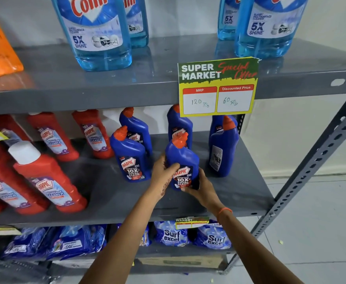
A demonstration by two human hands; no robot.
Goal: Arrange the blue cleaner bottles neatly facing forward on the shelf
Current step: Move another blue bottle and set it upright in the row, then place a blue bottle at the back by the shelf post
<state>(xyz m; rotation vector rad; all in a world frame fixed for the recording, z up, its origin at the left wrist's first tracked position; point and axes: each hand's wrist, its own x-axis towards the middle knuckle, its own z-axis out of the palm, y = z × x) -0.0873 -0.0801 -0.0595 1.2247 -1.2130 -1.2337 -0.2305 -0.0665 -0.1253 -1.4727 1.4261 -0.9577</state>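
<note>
Several blue Harpic bottles with orange caps stand on the middle grey shelf (239, 193). Both hands grip the front middle bottle (183, 160), its label facing me: my left hand (164, 175) on its left side, my right hand (204, 187) at its lower right. To its left stands another blue bottle (131, 158), label forward. Two more stand behind, one (136, 130) at the left and one (179, 126) in the middle. At the right a blue bottle (223, 148) shows its back label, with one more partly hidden behind it.
Red Harpic bottles (47, 177) fill the shelf's left half. A price card (217, 87) hangs from the upper shelf's edge, over the rear blue bottles. Large Colin bottles (96, 31) stand above. Surf Excel packs (172, 234) lie below. The rack's slotted post (311, 177) rises at right.
</note>
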